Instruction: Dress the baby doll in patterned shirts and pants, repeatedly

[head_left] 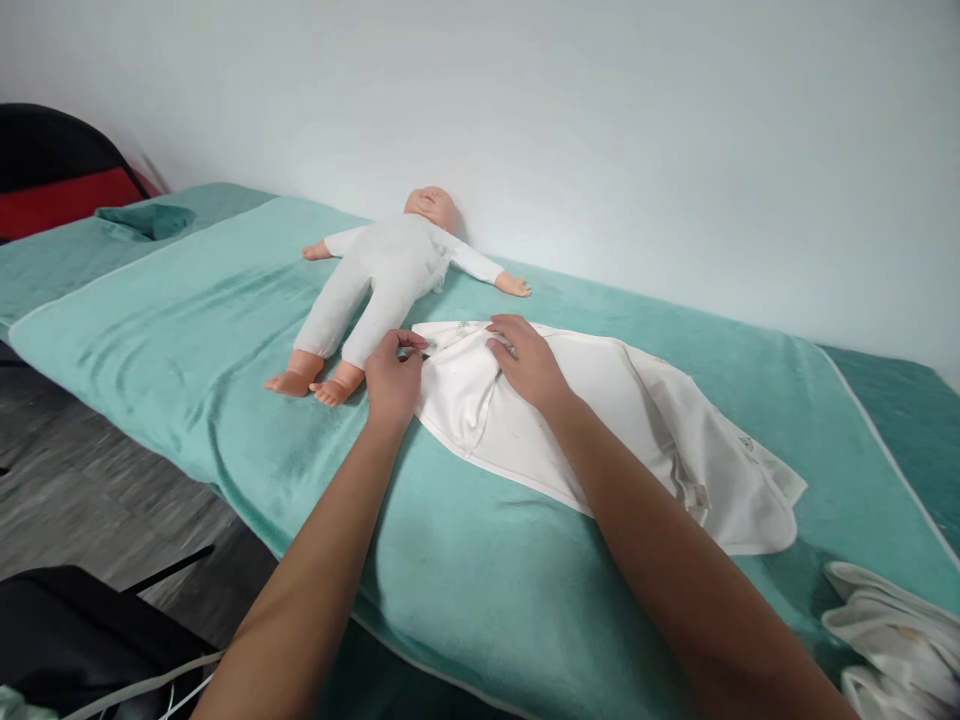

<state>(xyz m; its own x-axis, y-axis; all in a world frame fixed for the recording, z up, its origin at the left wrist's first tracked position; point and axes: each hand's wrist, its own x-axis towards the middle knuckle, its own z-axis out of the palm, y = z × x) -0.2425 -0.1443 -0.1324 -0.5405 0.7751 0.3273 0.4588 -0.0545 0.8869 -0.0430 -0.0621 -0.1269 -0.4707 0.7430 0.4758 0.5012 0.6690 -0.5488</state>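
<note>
A white cloth piece (577, 380), perhaps a baby garment, lies spread and partly folded on the green cover. It has a stitched edge, a small green print along its far side and a tag near its right end. My left hand (395, 378) pinches the cloth's left end between thumb and fingers. At the cloth's upper left part, my right hand (527, 362) has its fingers bent over a fold, thumb below, gripping the fabric. Just beyond my left hand a baby doll (397, 260) in a white body lies on its back, its feet close to that hand.
The green plush cover (187, 350) drapes over a long table against a white wall (600, 150). Crumpled white fabric (900, 640) lies at the near right corner. A black and red chair (67, 170) stands far left; a black seat (82, 640) and white cables are near left.
</note>
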